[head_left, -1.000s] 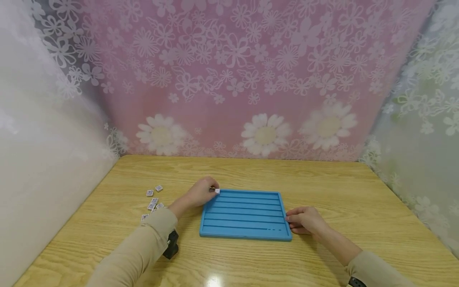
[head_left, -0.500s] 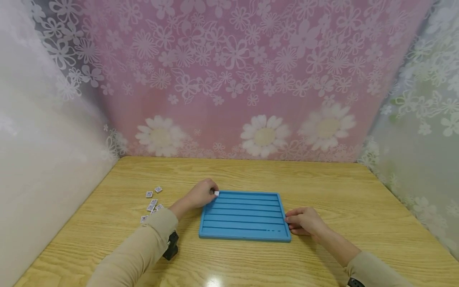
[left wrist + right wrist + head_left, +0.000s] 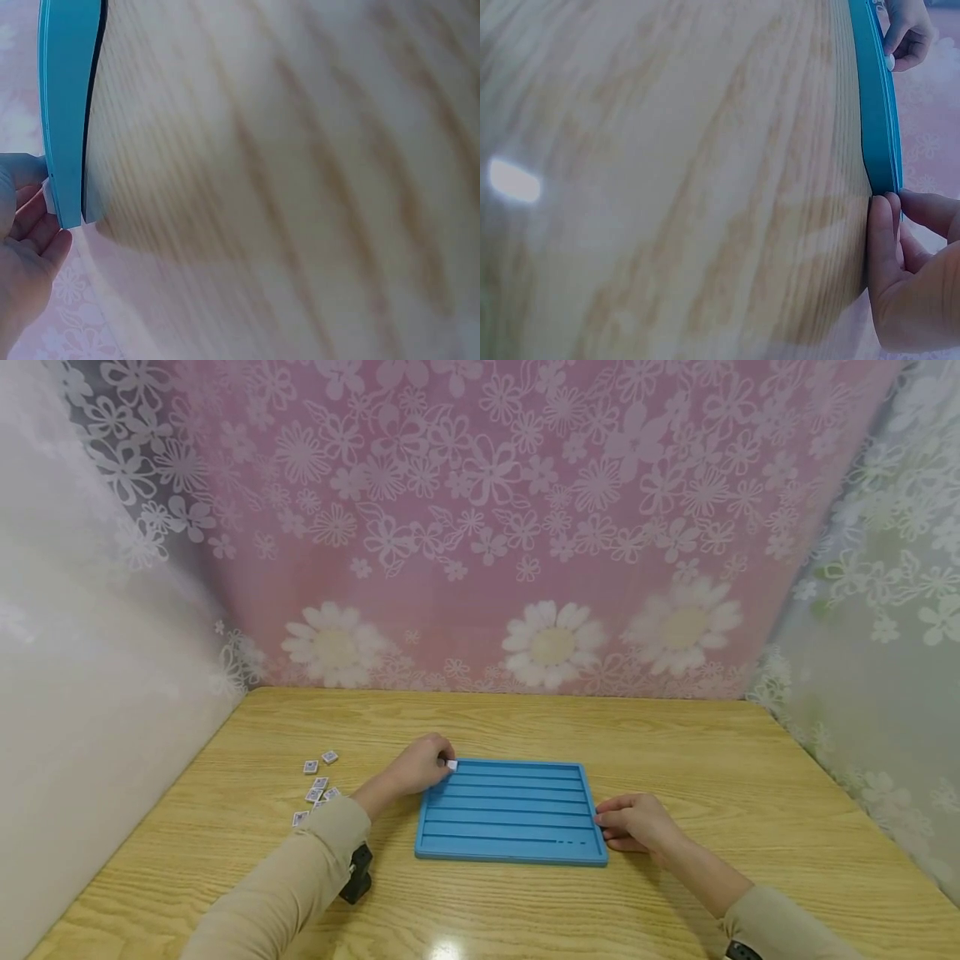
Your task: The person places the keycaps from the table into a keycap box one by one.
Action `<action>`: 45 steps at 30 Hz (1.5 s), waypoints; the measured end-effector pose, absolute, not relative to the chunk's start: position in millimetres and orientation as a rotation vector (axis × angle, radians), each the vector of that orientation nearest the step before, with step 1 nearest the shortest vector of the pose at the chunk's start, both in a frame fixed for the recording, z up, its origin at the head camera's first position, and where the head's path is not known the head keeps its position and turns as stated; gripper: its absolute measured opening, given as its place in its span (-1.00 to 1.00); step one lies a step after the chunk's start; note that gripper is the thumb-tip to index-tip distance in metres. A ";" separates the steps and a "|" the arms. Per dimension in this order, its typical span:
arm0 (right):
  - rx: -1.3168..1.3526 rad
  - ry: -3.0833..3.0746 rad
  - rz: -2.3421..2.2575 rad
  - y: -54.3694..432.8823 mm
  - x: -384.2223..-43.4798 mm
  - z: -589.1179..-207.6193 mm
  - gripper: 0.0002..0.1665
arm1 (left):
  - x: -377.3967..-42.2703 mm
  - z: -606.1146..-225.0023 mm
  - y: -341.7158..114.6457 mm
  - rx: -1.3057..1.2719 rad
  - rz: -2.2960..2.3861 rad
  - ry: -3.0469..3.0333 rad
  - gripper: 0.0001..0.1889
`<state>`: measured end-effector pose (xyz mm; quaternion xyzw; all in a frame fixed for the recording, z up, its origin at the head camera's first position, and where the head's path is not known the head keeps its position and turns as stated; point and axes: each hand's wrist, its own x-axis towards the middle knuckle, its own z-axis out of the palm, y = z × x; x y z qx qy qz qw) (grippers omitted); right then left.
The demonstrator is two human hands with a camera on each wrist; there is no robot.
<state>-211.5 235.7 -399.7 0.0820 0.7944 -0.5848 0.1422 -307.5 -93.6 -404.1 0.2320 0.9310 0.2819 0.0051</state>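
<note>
A blue tray (image 3: 510, 853) with long parallel ridges lies flat on the wooden table. At its far left corner, my left hand (image 3: 420, 766) pinches a small white tile (image 3: 452, 766) between thumb and fingers. The left wrist view shows the same tile (image 3: 49, 195) against the tray's rim; the fingers partly cover it. My right hand (image 3: 637, 822) holds the tray's right edge, one finger over the rim and others against its side, as the right wrist view also shows.
Several small white tiles with printed faces (image 3: 313, 794) lie scattered on the table, left of the tray. The left sleeve (image 3: 330, 827) hides part of that group. Floral cloth (image 3: 480, 610) hangs along the table's back edge and sides.
Almost nothing has moved. The tile in my left hand has tilted slightly and sits a touch lower at the corner; my right hand stays on the tray's edge.
</note>
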 end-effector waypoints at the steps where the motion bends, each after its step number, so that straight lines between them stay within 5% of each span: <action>1: 0.237 2.290 -1.688 235.4 -211.9 -399.6 -0.64 | -307.3 -403.9 -94.0 0.720 0.883 2.914 -0.92; 17: 0.317 2.277 -1.703 228.9 -213.6 -400.4 -0.65 | -304.9 -404.4 -100.1 0.640 0.882 2.913 -0.93; 25: 0.299 2.248 -1.700 228.9 -213.4 -398.0 -0.62 | -303.7 -400.5 -108.6 0.601 0.967 2.883 -0.70; 45: 0.276 2.246 -1.694 234.5 -212.6 -394.0 -0.59 | -296.2 -374.5 -187.2 0.471 1.009 3.015 -0.64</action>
